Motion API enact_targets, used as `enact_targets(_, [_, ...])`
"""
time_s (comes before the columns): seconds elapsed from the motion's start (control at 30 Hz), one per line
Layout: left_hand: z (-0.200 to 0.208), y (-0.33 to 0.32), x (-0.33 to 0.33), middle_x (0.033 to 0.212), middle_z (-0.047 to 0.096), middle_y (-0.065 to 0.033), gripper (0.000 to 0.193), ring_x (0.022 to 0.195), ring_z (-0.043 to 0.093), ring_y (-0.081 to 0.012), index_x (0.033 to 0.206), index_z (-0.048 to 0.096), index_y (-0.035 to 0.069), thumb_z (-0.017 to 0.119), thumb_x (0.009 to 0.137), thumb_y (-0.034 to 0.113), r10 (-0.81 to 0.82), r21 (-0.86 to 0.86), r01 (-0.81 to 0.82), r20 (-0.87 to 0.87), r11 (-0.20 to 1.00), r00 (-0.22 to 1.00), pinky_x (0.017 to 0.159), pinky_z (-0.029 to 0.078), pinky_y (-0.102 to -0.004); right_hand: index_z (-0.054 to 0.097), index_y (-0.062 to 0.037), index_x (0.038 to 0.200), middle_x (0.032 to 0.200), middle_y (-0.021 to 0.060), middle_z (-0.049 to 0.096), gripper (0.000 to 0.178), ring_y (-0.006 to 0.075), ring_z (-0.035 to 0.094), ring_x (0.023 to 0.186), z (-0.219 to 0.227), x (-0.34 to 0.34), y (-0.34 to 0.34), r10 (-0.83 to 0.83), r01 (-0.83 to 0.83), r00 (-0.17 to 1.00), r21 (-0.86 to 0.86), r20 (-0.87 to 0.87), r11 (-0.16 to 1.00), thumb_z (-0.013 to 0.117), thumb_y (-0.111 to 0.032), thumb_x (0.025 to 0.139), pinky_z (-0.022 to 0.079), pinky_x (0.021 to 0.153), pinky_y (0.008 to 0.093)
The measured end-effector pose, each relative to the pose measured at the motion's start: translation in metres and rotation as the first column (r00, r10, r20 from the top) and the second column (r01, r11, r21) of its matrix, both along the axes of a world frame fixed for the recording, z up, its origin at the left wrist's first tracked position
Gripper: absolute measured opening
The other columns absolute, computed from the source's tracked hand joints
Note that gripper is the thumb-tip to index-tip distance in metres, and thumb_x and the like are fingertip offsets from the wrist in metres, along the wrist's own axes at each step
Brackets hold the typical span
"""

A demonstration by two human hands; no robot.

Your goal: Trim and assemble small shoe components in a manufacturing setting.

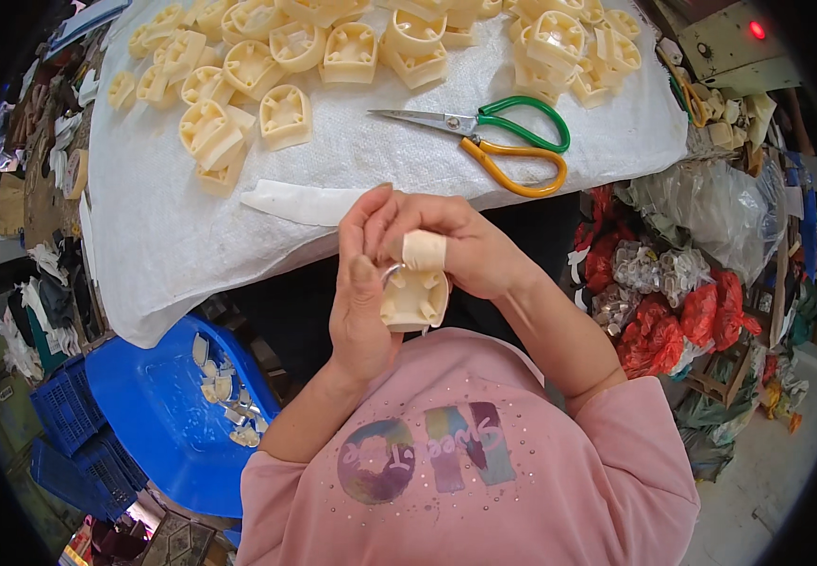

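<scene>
In front of my chest I hold a cream plastic housing, a cup-like part with small posts inside, its open side facing up. My left hand grips its left side, the thumb along the edge. My right hand bends over the far rim, its tape-wrapped thumb pressed on the part. A small shiny metal edge shows between the fingers; what it belongs to is hidden. Beyond my hands lie a white strip and scissors with one green and one orange handle, blades pointing left.
Many like cream housings are heaped along the far side of the white cloth-covered table. A blue tub with several small pieces stands low at left, beside blue crates. Red and clear plastic bags crowd the right.
</scene>
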State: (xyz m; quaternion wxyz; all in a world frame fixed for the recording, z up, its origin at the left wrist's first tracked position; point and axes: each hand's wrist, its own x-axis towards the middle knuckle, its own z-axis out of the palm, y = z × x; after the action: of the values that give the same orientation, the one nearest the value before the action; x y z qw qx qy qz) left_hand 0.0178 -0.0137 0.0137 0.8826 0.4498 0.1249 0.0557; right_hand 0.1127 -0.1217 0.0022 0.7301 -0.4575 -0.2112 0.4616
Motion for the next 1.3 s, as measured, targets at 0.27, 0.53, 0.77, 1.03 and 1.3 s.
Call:
enact_targets(0.27, [0.008, -0.005, 0.001, 0.112, 0.049, -0.0124, 0.059, 0.098, 0.052, -0.0133, 0.135, 0.027, 0.001, 0.052, 0.093, 0.034, 0.1, 0.008, -0.1, 0.008, 0.995, 0.995, 0.083, 0.043, -0.025, 0.056, -0.0091, 0.108, 0.103, 0.0086, 0.058, 0.021, 0.0259, 0.051, 0.1, -0.008, -0.016, 0.005, -0.25, 0.218, 0.67, 0.137, 0.699, 0.966, 0.05, -0.017, 0.09, 0.033, 0.094, 0.0372])
enact_targets(0.53, [0.012, -0.009, 0.006, 0.102, 0.053, -0.0085, 0.047, 0.091, 0.055, -0.0126, 0.133, 0.035, 0.002, 0.048, 0.095, 0.027, 0.244, -0.011, -0.245, -0.036, 0.97, 0.969, 0.078, 0.046, -0.0256, 0.043, -0.0074, 0.13, 0.118, 0.0102, 0.055, 0.038, 0.0267, 0.049, 0.108, -0.012, -0.044, 0.009, -0.355, 0.428, 0.616, 0.079, 0.703, 0.9, 0.042, -0.015, 0.092, 0.03, 0.095, 0.0361])
enact_targets(0.77, [0.004, 0.0, 0.004, 0.108, 0.053, -0.0078, 0.042, 0.099, 0.054, -0.0181, 0.129, 0.042, 0.01, 0.036, 0.096, 0.036, 0.217, -0.162, -0.225, -0.066, 0.961, 0.974, 0.086, 0.046, -0.034, 0.036, -0.0051, 0.136, 0.137, 0.0156, 0.036, 0.045, 0.0297, 0.035, 0.127, -0.016, -0.041, 0.008, -0.32, 0.364, 0.652, 0.087, 0.688, 0.927, 0.043, -0.021, 0.095, 0.028, 0.104, 0.0365])
enact_targets(1.03, [-0.006, -0.005, 0.006, 0.104, 0.051, -0.0067, 0.033, 0.096, 0.053, -0.0173, 0.115, 0.047, 0.009, 0.043, 0.094, 0.035, 0.255, -0.112, -0.261, -0.063, 0.959, 0.965, 0.087, 0.044, -0.0324, 0.045, -0.0052, 0.13, 0.125, 0.0134, 0.039, 0.038, 0.0259, 0.042, 0.115, -0.017, -0.04, 0.007, -0.384, 0.372, 0.674, 0.159, 0.632, 0.914, 0.044, -0.014, 0.093, 0.035, 0.098, 0.0338])
enact_targets(1.3, [-0.009, 0.003, 0.001, 0.111, 0.051, -0.0093, 0.046, 0.103, 0.053, -0.0202, 0.125, 0.041, 0.006, 0.05, 0.091, 0.036, 0.172, -0.164, -0.181, -0.069, 0.97, 0.983, 0.09, 0.043, -0.0335, 0.048, -0.005, 0.128, 0.121, 0.0092, 0.04, 0.037, 0.0176, 0.047, 0.095, -0.017, -0.033, 0.005, -0.347, 0.39, 0.756, 0.045, 0.555, 0.92, 0.042, -0.022, 0.095, 0.042, 0.079, 0.0279])
